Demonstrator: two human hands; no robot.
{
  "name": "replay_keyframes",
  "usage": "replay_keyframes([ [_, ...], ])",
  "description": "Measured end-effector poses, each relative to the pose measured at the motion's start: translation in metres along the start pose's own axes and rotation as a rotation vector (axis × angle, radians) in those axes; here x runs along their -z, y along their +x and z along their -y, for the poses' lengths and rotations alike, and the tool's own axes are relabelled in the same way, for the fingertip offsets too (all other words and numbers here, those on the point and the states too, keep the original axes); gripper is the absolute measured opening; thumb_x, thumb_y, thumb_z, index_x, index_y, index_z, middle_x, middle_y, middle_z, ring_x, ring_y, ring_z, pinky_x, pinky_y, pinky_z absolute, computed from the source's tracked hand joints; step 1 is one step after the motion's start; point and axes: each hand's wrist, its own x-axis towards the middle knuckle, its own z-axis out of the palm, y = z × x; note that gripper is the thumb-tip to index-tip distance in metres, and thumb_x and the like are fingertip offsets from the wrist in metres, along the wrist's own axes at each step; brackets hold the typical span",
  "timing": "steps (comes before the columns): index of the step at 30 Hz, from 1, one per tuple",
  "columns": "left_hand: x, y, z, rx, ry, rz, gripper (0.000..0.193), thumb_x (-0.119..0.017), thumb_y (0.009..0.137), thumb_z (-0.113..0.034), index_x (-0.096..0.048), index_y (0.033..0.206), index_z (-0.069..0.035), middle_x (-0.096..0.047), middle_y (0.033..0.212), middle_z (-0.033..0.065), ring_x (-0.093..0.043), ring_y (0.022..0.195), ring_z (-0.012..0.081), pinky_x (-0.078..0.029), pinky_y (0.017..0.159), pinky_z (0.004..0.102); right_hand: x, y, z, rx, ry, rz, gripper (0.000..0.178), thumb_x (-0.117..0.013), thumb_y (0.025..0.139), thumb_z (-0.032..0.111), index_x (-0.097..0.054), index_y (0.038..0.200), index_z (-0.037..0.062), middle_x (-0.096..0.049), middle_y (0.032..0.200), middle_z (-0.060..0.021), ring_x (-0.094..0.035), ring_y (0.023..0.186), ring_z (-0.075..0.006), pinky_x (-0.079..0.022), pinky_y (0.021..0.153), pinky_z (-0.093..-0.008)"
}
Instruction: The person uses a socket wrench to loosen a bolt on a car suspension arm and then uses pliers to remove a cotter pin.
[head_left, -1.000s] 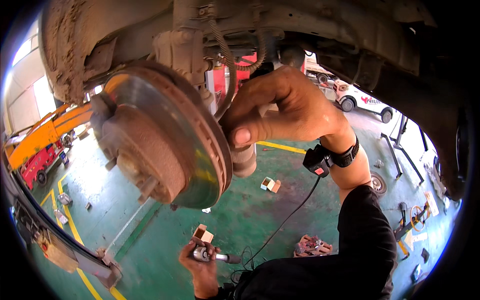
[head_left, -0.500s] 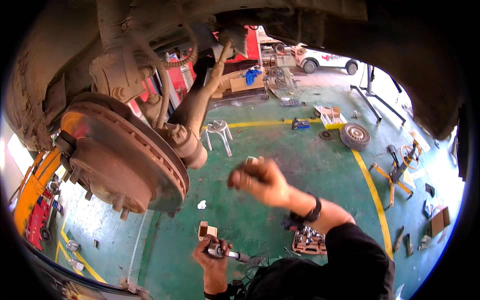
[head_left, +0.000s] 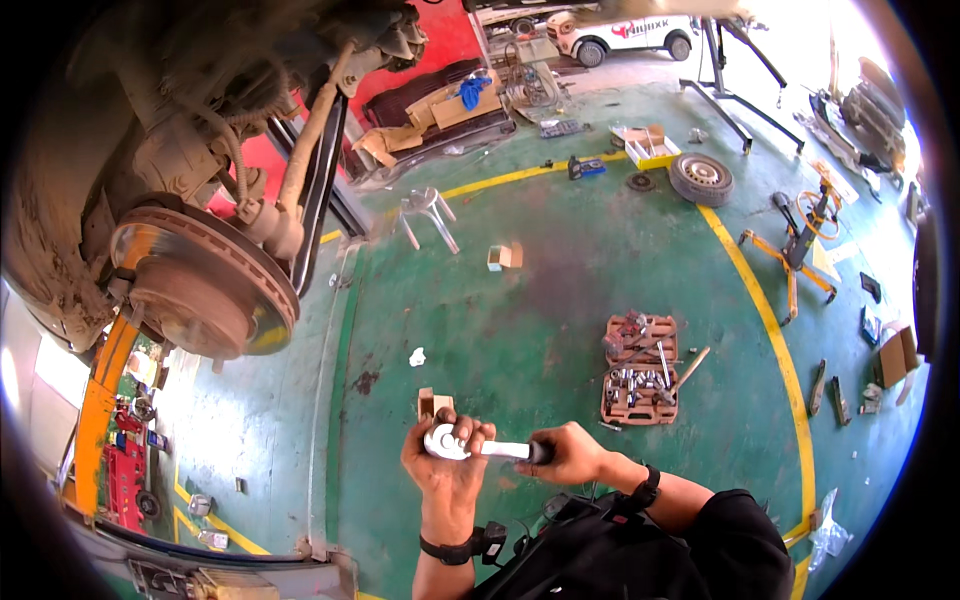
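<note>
In front of me a ratchet wrench (head_left: 505, 450) with a round, shiny head and a dark handle end lies across both hands. My left hand (head_left: 445, 475) is closed around its head, fingers curled over the metal. At the other end my right hand (head_left: 574, 455) grips the handle. Up on the left hangs a rusty brake disc (head_left: 270, 275) with its hub (head_left: 190, 305) and wheel studs, apart from both hands. A long brown tie rod (head_left: 310, 150) runs upward behind it.
An open socket set case (head_left: 612, 412) with a hammer (head_left: 692, 368) lies on the green floor. Small cartons (head_left: 430, 404), a metal stool (head_left: 428, 212), a wheel (head_left: 701, 178) and an orange-legged stand (head_left: 795, 250) are around. An orange lift arm (head_left: 97, 430) is on the left.
My right hand has come down from the raised position and now grips the ratchet's handle. The left hand with the ratchet sits slightly higher. The view has shifted, and the disc appears farther left.
</note>
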Motion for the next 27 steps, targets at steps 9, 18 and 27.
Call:
replay_keyframes([
  [9, -0.028, 0.003, 0.066, 0.082, 0.337, 0.096, 0.049, -0.044, 0.093, -0.047, -0.063, 0.092, -0.001, -0.064, 0.08, 0.0185, -0.06, 0.079, 0.0302, -0.044, 0.087, 0.0442, 0.052, -0.059, -0.005, -0.159, 0.137, -0.079, 0.04, -0.079, 0.074, 0.034, -0.067, 0.087, -0.0013, -0.061, 0.062, -0.0135, -0.059, 0.054, -0.0224, -0.049, 0.057, -0.0352],
  [18, -0.032, 0.026, 0.154, 0.111, 0.511, 0.051, 0.045, -0.054, 0.094, -0.048, -0.063, 0.095, -0.004, -0.065, 0.091, 0.0103, -0.064, 0.086, 0.0249, -0.051, 0.076, 0.0364, 0.122, -0.119, -0.045, -0.245, 0.221, -0.207, 0.033, -0.081, 0.072, 0.027, -0.068, 0.08, -0.0013, -0.06, 0.06, -0.0098, -0.053, 0.053, -0.0117, -0.047, 0.054, -0.0311],
  [27, -0.046, 0.027, 0.175, -0.195, 0.827, -0.084, 0.031, -0.052, 0.1, -0.03, -0.059, 0.106, 0.0, -0.063, 0.102, 0.0086, -0.061, 0.093, 0.0157, -0.051, 0.081, 0.0311, 0.152, -0.109, -0.078, -0.288, 0.299, -0.072, 0.031, -0.081, 0.073, 0.025, -0.068, 0.081, -0.0017, -0.059, 0.06, -0.0068, -0.05, 0.053, -0.0101, -0.045, 0.052, -0.0296],
])
